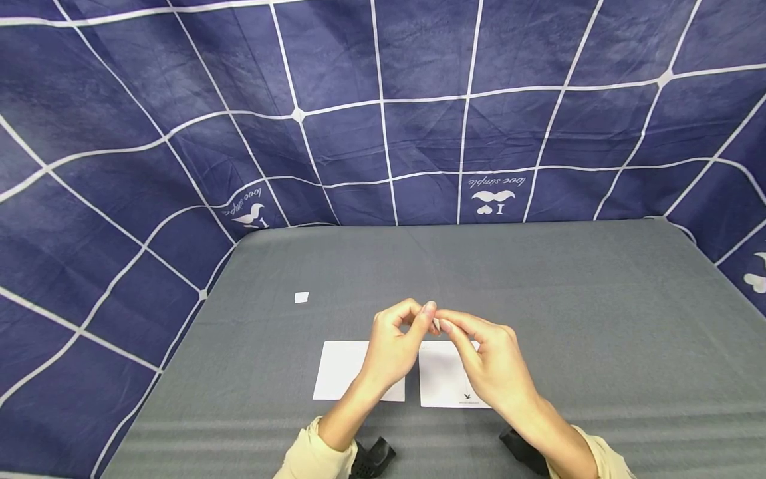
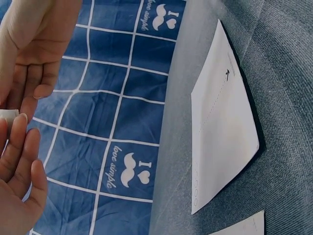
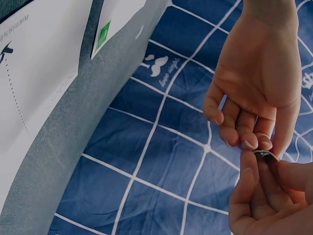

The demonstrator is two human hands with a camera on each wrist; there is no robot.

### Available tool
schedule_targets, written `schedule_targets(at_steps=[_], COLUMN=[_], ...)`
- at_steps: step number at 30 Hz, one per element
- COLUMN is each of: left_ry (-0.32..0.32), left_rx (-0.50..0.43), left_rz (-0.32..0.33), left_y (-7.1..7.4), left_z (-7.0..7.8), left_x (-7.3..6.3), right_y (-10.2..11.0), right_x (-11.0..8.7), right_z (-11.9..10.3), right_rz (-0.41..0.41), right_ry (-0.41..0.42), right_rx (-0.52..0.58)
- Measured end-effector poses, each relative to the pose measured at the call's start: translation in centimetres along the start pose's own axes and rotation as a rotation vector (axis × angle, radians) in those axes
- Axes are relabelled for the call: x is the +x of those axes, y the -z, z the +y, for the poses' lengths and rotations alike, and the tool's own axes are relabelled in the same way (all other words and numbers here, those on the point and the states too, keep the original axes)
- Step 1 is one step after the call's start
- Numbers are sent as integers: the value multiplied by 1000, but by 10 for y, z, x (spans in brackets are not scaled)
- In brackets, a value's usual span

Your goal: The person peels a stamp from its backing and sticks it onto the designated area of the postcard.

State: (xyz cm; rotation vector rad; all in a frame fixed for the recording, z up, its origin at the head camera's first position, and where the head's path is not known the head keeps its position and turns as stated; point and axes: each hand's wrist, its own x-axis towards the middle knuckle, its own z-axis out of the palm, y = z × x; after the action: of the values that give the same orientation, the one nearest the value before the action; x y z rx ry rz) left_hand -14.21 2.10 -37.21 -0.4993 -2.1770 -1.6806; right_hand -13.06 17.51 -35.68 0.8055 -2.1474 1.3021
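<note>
My left hand (image 1: 389,346) and right hand (image 1: 498,362) meet fingertip to fingertip above the table. Between them, thumbs and fingers pinch a small thin white piece (image 1: 436,324), whose edge (image 3: 266,153) looks slightly bent in the right wrist view. Most of it is hidden by fingers, so its exact kind is unclear. Below the hands lie two white envelope-like sheets side by side. The left sheet (image 1: 342,371) bears a green mark (image 3: 103,33) at a corner. A dark bird print and a dotted line show on the right sheet (image 2: 222,132).
A small white square (image 1: 302,297) lies farther back at the left on the grey cloth-covered table (image 1: 568,279). Blue cloth (image 1: 431,133) with white grid lines hangs behind and at the sides. Black wrist devices (image 1: 374,458) sit at both forearms.
</note>
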Motion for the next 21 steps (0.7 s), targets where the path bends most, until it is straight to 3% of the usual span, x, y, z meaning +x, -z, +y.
schedule_targets(at_steps=[15, 21], left_ry=[67, 74], left_rx=[23, 15], left_rz=[10, -31], left_y=[-2, -1], left_z=[3, 5], left_x=[0, -1], right_y=[1, 1], right_x=[0, 1], right_z=[2, 2], right_rz=[-22, 37], right_ry=[-30, 54], right_rx=[7, -89])
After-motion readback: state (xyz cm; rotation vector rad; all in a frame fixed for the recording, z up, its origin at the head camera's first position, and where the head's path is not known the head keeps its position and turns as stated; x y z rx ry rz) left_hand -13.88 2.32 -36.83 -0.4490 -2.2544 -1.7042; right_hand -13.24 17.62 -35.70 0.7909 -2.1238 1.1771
